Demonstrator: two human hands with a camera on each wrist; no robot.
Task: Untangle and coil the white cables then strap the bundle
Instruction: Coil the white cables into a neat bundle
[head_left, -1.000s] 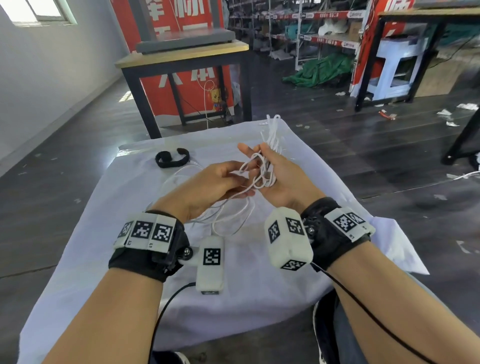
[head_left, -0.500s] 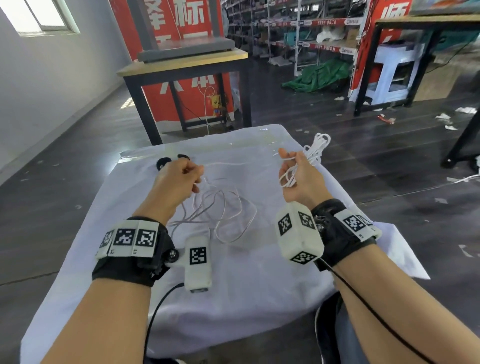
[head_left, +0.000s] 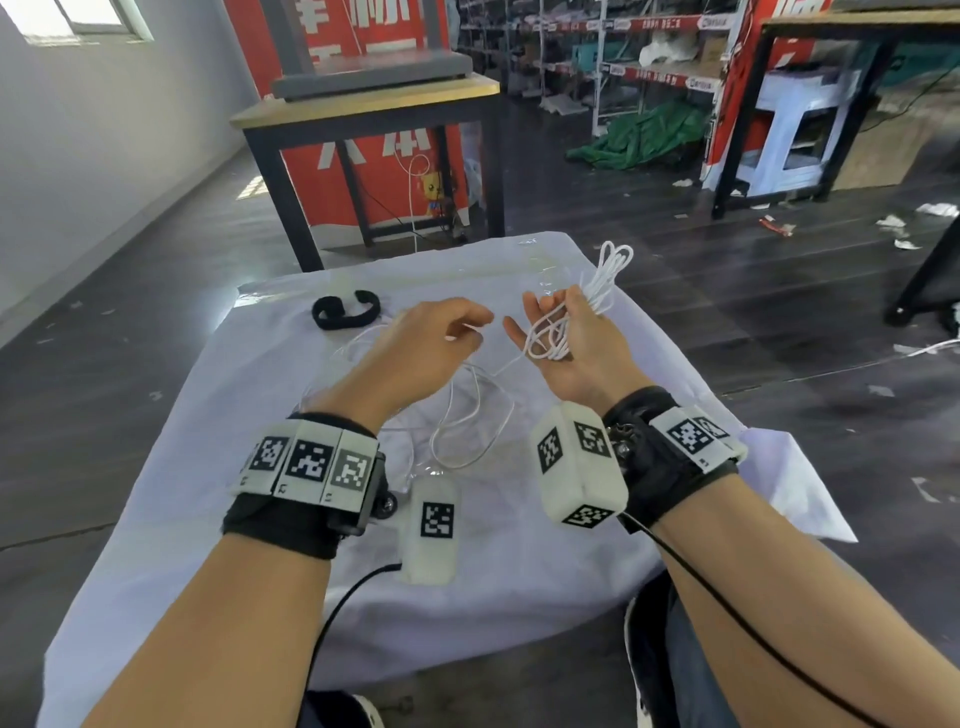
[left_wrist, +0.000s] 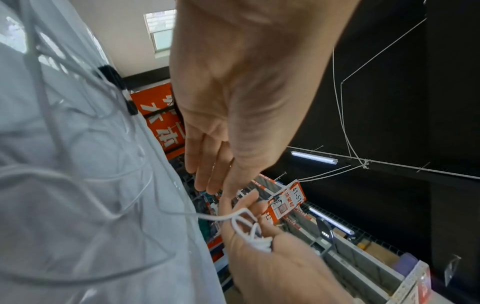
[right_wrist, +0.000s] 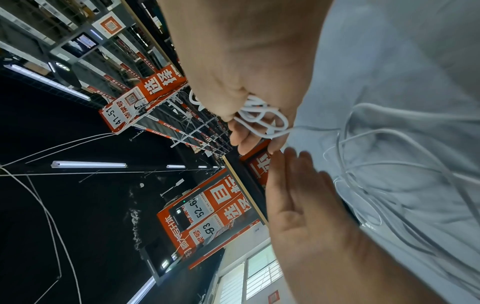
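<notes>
My right hand is palm up over the table's far right and grips a coil of white cable; several loops stick out past the fingers. In the right wrist view the thumb presses the coil against the fingers. A strand runs from the coil down to the loose white cable lying in loops on the cloth. My left hand hovers just left of the right hand, and in the left wrist view its fingers are straight, empty and close to the right fingertips. A black strap lies at the far left.
The table is covered with a white cloth with clear plastic film over part of it. Beyond it stand a dark-legged wooden table and warehouse shelving. The dark floor drops away on both sides.
My left hand, which was holding a strand out to the left, has let go and swung right, close to my right hand. My right hand has turned palm up with the coil.
</notes>
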